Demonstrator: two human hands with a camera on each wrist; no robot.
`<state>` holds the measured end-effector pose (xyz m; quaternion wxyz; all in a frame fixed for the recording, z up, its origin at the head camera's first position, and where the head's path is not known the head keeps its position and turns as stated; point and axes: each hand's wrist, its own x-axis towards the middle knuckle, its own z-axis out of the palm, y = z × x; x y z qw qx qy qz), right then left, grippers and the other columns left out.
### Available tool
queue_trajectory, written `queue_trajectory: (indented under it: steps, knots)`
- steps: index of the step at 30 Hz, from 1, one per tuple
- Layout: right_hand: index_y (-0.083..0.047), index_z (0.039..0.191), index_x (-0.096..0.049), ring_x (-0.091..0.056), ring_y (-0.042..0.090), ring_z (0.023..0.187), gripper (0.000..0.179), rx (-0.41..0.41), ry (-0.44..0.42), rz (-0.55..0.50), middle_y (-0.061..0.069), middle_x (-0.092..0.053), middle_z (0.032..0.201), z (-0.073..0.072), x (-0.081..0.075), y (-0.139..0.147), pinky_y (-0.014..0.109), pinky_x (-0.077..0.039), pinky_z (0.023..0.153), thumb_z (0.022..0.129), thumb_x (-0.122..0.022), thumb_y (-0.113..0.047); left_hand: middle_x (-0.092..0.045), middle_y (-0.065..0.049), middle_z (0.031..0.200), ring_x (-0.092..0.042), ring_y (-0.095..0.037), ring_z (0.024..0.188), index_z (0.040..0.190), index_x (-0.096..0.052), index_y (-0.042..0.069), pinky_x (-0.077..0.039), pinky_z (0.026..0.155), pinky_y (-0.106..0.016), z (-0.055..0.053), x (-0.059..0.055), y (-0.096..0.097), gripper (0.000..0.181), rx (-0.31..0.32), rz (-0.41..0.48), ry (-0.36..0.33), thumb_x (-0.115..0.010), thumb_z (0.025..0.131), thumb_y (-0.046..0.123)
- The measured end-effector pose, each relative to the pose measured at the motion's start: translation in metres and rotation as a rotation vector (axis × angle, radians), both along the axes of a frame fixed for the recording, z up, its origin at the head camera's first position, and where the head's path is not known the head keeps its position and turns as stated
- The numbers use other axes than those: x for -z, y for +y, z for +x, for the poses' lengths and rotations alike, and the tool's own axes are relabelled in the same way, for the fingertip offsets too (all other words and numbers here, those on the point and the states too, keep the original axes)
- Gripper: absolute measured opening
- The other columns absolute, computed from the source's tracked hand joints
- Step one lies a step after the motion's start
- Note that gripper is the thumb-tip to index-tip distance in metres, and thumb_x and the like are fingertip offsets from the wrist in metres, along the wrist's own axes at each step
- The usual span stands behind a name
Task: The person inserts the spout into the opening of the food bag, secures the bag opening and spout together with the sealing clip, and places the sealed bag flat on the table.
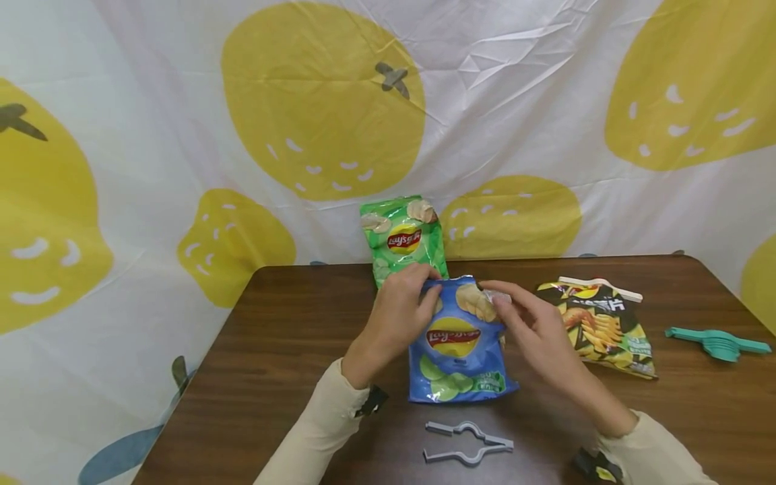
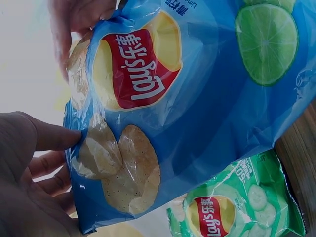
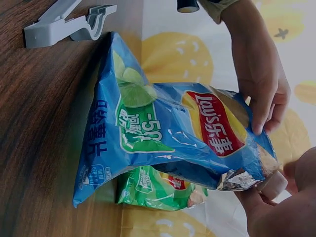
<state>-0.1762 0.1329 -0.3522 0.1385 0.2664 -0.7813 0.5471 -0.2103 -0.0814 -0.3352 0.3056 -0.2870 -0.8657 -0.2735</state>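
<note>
A blue Lay's potato chip bag with a lime picture stands over the table in front of me. My left hand pinches its top edge on the left, thumb in front. At the top right corner my right hand pinches the bag, where a silvery folded flap shows in the right wrist view. Nearest to me lies a grey hinged plastic clip, its two arms spread apart. Behind the blue bag, a green Lay's bag leans upright against the cloth.
At the right lies a black and yellow chip bag with a white stick clip across its top. A teal hinged plastic tool rests farther right on the wooden table. A lemon-print cloth hangs behind the table.
</note>
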Motion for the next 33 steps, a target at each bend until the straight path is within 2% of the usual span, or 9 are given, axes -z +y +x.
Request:
queue_trajectory:
  steps: [5,11,15,19,22,24,26,30,33]
  knots:
    - [-0.018,0.121,-0.054,-0.064,0.018,0.087,0.036,-0.047,-0.068,-0.058,0.002,-0.064,0.098,-0.01,0.014,0.004,0.032,-0.052,0.066,0.086,-0.059,-0.013,-0.062,0.003,0.081,-0.059,-0.008,0.077,0.086,-0.062,0.012,-0.045,0.071,-0.027,-0.001,0.001,0.001,0.005,-0.02,-0.004,0.004,-0.06,0.083,0.017]
    - [-0.016,0.119,-0.055,-0.064,0.022,0.072,0.034,-0.026,-0.035,-0.038,0.002,-0.063,0.092,-0.013,0.015,0.006,0.03,-0.051,0.058,0.086,-0.059,-0.012,-0.062,0.006,0.084,-0.059,-0.007,0.08,0.088,-0.062,0.015,-0.035,0.069,-0.028,0.0,0.002,0.002,0.007,-0.059,-0.022,-0.03,-0.059,0.084,0.02]
    - [-0.01,0.119,-0.055,-0.063,0.023,0.074,0.034,-0.064,-0.029,-0.093,0.008,-0.061,0.096,-0.014,0.016,0.007,0.029,-0.051,0.062,0.086,-0.058,-0.006,-0.063,0.006,0.085,-0.058,-0.008,0.082,0.089,-0.062,0.014,-0.034,0.069,-0.029,0.0,0.003,0.003,0.008,-0.071,-0.028,-0.02,-0.059,0.085,0.021]
    - [-0.007,0.119,-0.055,-0.06,0.022,0.07,0.035,-0.069,-0.012,-0.114,0.011,-0.061,0.09,-0.014,0.016,0.007,0.027,-0.049,0.059,0.085,-0.057,-0.002,-0.059,0.0,0.097,-0.054,-0.016,0.092,0.097,-0.06,0.013,-0.035,0.073,-0.033,0.002,0.007,0.007,0.016,-0.146,-0.108,0.076,-0.06,0.084,0.021]
    - [-0.006,0.119,-0.055,-0.058,0.022,0.068,0.035,-0.075,-0.006,-0.118,0.012,-0.06,0.086,-0.011,0.013,0.003,0.026,-0.048,0.058,0.085,-0.057,-0.001,-0.054,-0.005,0.105,-0.049,-0.021,0.097,0.102,-0.059,0.012,-0.037,0.075,-0.035,0.007,0.013,0.012,0.019,-0.193,-0.215,0.227,-0.057,0.084,0.019]
    - [-0.005,0.119,-0.056,-0.056,0.023,0.067,0.034,-0.081,0.001,-0.114,0.013,-0.06,0.085,-0.008,0.008,0.0,0.025,-0.047,0.058,0.085,-0.057,0.0,-0.053,-0.007,0.109,-0.048,-0.023,0.099,0.103,-0.06,0.01,-0.04,0.079,-0.034,0.013,0.015,0.016,0.021,-0.182,-0.27,0.32,-0.054,0.084,0.019]
    - [-0.003,0.119,-0.055,-0.055,0.025,0.067,0.033,-0.092,0.009,-0.107,0.015,-0.06,0.086,-0.005,0.002,-0.003,0.026,-0.046,0.058,0.086,-0.055,0.001,-0.056,-0.009,0.11,-0.051,-0.023,0.101,0.104,-0.061,0.009,-0.043,0.083,-0.033,0.019,0.018,0.02,0.023,-0.137,-0.295,0.369,-0.053,0.085,0.02]
    - [-0.002,0.12,-0.054,-0.058,0.026,0.071,0.034,-0.107,0.009,-0.073,0.017,-0.061,0.093,0.0,-0.008,-0.006,0.027,-0.047,0.059,0.086,-0.053,0.002,-0.055,-0.01,0.118,-0.05,-0.021,0.11,0.116,-0.055,0.005,-0.039,0.095,-0.032,0.025,0.019,0.026,0.039,-0.03,-0.276,0.312,-0.057,0.085,0.028]
    - [-0.008,0.128,-0.048,-0.058,0.027,0.072,0.043,-0.111,-0.014,-0.033,0.015,-0.06,0.096,0.001,-0.012,-0.007,0.026,-0.048,0.06,0.086,-0.054,0.0,-0.056,-0.007,0.118,-0.051,-0.017,0.11,0.124,-0.049,0.004,-0.039,0.096,-0.029,0.025,0.02,0.029,0.049,0.016,-0.254,0.263,-0.061,0.083,0.029]
